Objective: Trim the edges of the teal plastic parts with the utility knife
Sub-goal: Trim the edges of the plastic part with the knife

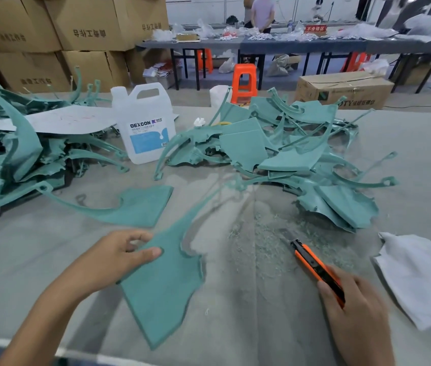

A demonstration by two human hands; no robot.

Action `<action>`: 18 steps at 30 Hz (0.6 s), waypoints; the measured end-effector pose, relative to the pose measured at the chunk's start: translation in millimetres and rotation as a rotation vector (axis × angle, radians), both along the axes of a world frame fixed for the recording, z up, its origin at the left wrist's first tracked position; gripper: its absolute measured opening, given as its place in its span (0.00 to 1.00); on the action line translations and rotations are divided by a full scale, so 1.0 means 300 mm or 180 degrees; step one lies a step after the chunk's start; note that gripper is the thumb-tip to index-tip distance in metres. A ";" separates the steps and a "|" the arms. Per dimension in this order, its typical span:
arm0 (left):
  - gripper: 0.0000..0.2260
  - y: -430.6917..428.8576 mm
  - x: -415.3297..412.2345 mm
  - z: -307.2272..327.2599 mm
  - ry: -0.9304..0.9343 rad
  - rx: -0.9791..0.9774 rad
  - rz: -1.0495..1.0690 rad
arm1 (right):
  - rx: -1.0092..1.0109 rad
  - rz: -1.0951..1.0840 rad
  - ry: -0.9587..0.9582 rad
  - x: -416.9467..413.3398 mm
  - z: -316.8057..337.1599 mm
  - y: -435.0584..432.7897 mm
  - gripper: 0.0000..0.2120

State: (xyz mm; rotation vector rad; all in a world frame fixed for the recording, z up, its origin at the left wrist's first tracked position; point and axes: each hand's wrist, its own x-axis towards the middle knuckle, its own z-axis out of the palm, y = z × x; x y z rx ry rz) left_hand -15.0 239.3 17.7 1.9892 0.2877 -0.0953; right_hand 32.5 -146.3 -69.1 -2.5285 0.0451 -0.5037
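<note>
A: Your left hand [115,260] is in the lower middle of the frame. It holds a teal part [161,283]: thumb on top, the other fingers [138,237] curled round its edge.

B: The part's long thin arm points up to the middle of the frame. I cannot tell if the part lies flat on the grey counter [37,249].

A: Your right hand [357,313], at the lower right, is wrapped tight round the orange utility knife [314,265]. Its black tip points up and left.

B: Little shavings [262,239] lie on the counter just past that tip.

A: Another teal piece [140,207] lies just above your left hand.

B: There is a left pile [11,154] of teal parts and a right pile [288,149], with a white jug [143,122] between them. A white cloth [420,276] lies near your right hand.
</note>
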 end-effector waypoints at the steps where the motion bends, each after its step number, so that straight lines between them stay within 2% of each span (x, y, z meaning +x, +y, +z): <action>1: 0.08 -0.002 -0.010 -0.028 0.0045 -0.0047 0.0170 | 0.0045 0.0046 0.0031 -0.002 -0.003 -0.005 0.16; 4: 0.16 -0.011 -0.047 -0.096 -0.0111 -0.0645 0.0841 | 0.0201 0.0098 0.0096 -0.011 -0.001 -0.006 0.17; 7: 0.21 -0.047 -0.072 -0.153 -0.0343 -0.2001 0.1399 | 0.0401 0.0021 0.0158 -0.012 -0.001 -0.004 0.18; 9: 0.20 -0.097 -0.079 -0.187 -0.0469 -0.2563 0.1439 | 0.0434 -0.0076 0.0174 -0.015 -0.003 -0.002 0.21; 12: 0.16 -0.178 -0.074 -0.209 -0.0484 -0.2708 0.1400 | 0.0435 -0.0108 0.0236 -0.020 0.007 0.001 0.24; 15: 0.13 -0.236 -0.057 -0.207 -0.0720 -0.2686 0.1363 | 0.0557 0.0097 0.0092 -0.033 0.021 0.006 0.22; 17: 0.12 -0.268 -0.047 -0.196 -0.0950 -0.2251 0.1185 | 0.0874 0.0290 0.0094 -0.056 0.045 0.022 0.21; 18: 0.11 -0.280 -0.042 -0.187 -0.1084 -0.1772 0.1057 | 0.1041 0.0401 0.0190 -0.066 0.058 0.036 0.20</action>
